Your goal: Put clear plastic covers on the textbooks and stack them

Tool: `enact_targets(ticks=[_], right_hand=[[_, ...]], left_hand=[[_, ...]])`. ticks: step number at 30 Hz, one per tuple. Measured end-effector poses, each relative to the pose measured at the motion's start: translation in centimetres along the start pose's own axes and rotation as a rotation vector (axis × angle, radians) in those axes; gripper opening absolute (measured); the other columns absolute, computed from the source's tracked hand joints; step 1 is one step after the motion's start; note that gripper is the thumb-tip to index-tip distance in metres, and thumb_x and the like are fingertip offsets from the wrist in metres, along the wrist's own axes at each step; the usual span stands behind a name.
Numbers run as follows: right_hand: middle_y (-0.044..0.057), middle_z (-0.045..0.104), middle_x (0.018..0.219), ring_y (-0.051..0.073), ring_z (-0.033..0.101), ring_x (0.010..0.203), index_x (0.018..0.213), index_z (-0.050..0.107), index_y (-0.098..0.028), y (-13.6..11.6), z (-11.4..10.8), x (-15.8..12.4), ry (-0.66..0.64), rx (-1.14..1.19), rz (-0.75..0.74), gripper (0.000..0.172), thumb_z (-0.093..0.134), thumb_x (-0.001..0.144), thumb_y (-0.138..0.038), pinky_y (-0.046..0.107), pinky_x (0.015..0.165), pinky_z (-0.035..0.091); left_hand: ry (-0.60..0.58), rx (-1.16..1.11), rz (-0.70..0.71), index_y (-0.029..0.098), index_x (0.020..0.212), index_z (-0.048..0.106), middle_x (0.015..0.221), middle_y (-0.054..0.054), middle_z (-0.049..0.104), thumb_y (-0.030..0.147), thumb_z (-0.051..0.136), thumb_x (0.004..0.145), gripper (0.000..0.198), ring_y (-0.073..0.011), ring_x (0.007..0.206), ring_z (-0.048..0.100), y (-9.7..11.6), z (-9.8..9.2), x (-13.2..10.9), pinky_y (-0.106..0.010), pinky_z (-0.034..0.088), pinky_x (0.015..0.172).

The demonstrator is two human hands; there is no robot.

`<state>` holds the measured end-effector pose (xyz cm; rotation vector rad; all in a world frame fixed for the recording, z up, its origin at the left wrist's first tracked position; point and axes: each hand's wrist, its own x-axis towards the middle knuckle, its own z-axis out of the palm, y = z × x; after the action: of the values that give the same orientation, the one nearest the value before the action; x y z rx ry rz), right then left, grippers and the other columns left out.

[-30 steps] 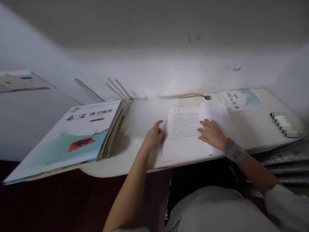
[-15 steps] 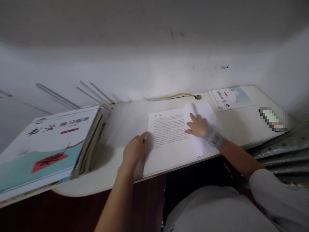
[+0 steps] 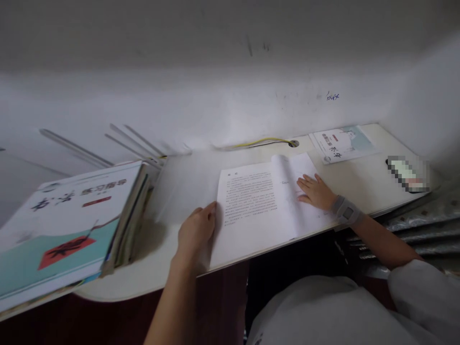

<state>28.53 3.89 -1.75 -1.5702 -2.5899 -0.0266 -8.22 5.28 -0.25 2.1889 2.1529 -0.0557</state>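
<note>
White desk set against a wall, seen from the seated side. An open booklet lies flat at the centre, its near edge reaching the front rim. At the left end rests a stack of books (top cover white and teal, with a red patch), overhanging the rim. Along the back a yellow cable runs to a round hole. A thin pamphlet lies at the far right corner; near it is a small object, too blurred to identify.

White wall, pale desk, dark floor
</note>
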Motion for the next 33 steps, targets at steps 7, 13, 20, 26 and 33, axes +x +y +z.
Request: enact_targets(ticks=[7, 13, 20, 26, 33], right_hand=[[0.019, 0.041, 0.145, 0.028, 0.036, 0.135, 0.139, 0.039, -0.009, 1.3, 0.6, -1.5, 0.015, -0.044, 0.03, 0.06, 0.038, 0.094, -0.048, 0.056, 0.108, 0.023], [0.019, 0.042, 0.144, 0.03, 0.034, 0.136, 0.139, 0.041, -0.009, 1.2, -0.1, -2.2, 0.001, -0.038, 0.04, 0.061, 0.039, 0.093, -0.051, 0.058, 0.107, 0.024], [0.016, 0.046, 0.141, 0.031, 0.032, 0.137, 0.136, 0.044, -0.013, -1.5, -0.6, -2.7, 0.005, -0.001, -0.159, 0.063, 0.044, 0.09, -0.055, 0.059, 0.108, 0.021], [0.016, 0.043, 0.144, 0.03, 0.033, 0.136, 0.137, 0.043, -0.012, -0.3, -0.5, -3.5, -0.029, -0.022, -0.158, 0.063, 0.045, 0.09, -0.054, 0.057, 0.108, 0.022], [0.016, 0.046, 0.142, 0.031, 0.034, 0.136, 0.136, 0.046, -0.013, 0.3, -1.1, -3.0, -0.039, -0.003, -0.108, 0.062, 0.043, 0.09, -0.055, 0.056, 0.107, 0.026]], left_hand=[[0.015, -0.037, 0.027, 0.016, 0.129, 0.053, 0.1, -0.014, 0.064, 0.024, 0.03, 0.09, 0.046, -0.025, 0.086, 0.062, -0.2, -0.1, 0.0, -0.034, 0.044, 0.076], [0.023, -0.032, -0.02, 0.016, 0.13, 0.052, 0.105, -0.015, 0.063, 0.022, 0.028, 0.09, 0.047, -0.0266, 0.09, 0.062, -1.1, 0.0, -0.1, -0.035, 0.044, 0.077], [0.018, -0.033, -0.044, 0.016, 0.131, 0.052, 0.112, -0.015, 0.061, 0.025, 0.028, 0.093, 0.046, -0.0262, 0.088, 0.062, -2.6, -0.1, -0.7, -0.036, 0.045, 0.078], [0.046, -0.043, -0.021, 0.018, 0.127, 0.055, 0.106, -0.015, 0.061, 0.024, 0.029, 0.093, 0.043, -0.0262, 0.084, 0.062, -3.0, 0.3, -0.5, -0.036, 0.045, 0.074], [0.021, -0.013, -0.062, 0.016, 0.131, 0.052, 0.112, -0.014, 0.061, 0.021, 0.029, 0.093, 0.045, -0.0239, 0.087, 0.062, -2.6, 0.0, -0.4, -0.034, 0.045, 0.075]])
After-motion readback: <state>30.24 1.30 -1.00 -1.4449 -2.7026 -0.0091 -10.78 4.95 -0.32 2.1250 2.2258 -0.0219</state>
